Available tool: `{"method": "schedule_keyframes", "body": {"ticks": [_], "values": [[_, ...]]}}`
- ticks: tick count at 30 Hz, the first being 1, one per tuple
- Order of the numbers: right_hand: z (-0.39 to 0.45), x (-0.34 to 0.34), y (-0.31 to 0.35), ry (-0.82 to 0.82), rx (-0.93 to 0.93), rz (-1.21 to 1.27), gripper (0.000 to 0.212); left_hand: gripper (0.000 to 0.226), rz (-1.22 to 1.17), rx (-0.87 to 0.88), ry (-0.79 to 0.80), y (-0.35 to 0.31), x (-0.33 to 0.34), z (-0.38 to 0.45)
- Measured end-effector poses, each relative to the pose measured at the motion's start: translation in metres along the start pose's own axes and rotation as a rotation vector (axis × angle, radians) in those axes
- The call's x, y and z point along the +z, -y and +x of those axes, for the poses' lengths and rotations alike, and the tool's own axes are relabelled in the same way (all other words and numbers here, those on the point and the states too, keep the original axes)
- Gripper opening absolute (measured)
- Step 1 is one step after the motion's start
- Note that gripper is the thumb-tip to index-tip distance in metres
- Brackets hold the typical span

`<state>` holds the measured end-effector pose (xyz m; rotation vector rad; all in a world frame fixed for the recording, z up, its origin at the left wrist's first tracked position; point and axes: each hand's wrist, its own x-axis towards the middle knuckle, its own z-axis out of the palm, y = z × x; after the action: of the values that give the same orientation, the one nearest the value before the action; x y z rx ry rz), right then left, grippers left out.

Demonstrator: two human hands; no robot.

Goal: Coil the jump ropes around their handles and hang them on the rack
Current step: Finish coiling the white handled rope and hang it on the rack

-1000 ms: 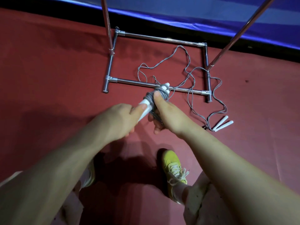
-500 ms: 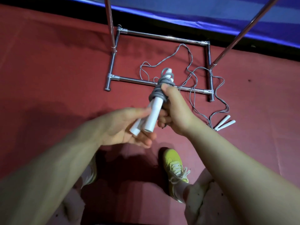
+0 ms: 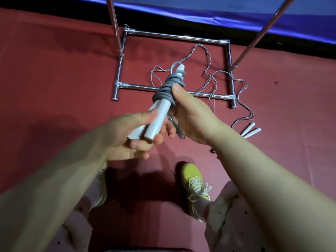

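A pair of white jump-rope handles (image 3: 156, 120) with grey rope (image 3: 169, 88) coiled round their upper half is held up at the middle of the view. My left hand (image 3: 127, 135) grips the handles' lower ends. Around the coil closes my right hand (image 3: 192, 115), thumb pressed on the rope, and a rope end hangs below its palm. A second jump rope (image 3: 211, 82) lies loose on the red floor, its white handles (image 3: 251, 131) at the right. The chrome rack base (image 3: 174, 37) stands beyond, with two uprights rising out of view.
The floor is a red mat (image 3: 54, 79) with a blue cover (image 3: 236, 11) along the far edge. The rack's uprights (image 3: 114, 28) slant up at left and right. My yellow shoe (image 3: 194, 182) stands below the hands.
The coiled handles have been lifted and tilted more upright. My left hand slid down to the handles' lower ends, while my right hand stayed on the coil.
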<state>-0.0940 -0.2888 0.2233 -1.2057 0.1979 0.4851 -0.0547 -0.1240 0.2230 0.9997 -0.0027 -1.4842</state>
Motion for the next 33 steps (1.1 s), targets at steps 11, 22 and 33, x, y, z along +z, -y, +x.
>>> {"method": "schedule_keyframes", "body": {"ticks": [11, 22, 33], "values": [[-0.012, -0.007, 0.0, -0.381, 0.094, -0.493, 0.057, 0.024, 0.625, 0.063, -0.588, -0.007, 0.017, 0.003], [-0.03, 0.009, -0.004, -0.392, 0.207, -0.331, 0.069, 0.043, 1.738, -0.003, -0.944, -0.003, 0.047, -0.013], [-0.073, 0.03, 0.017, -0.404, -0.082, -0.153, 0.041, 0.046, 0.976, 0.229, -0.574, 0.001, 0.088, -0.057]]}}
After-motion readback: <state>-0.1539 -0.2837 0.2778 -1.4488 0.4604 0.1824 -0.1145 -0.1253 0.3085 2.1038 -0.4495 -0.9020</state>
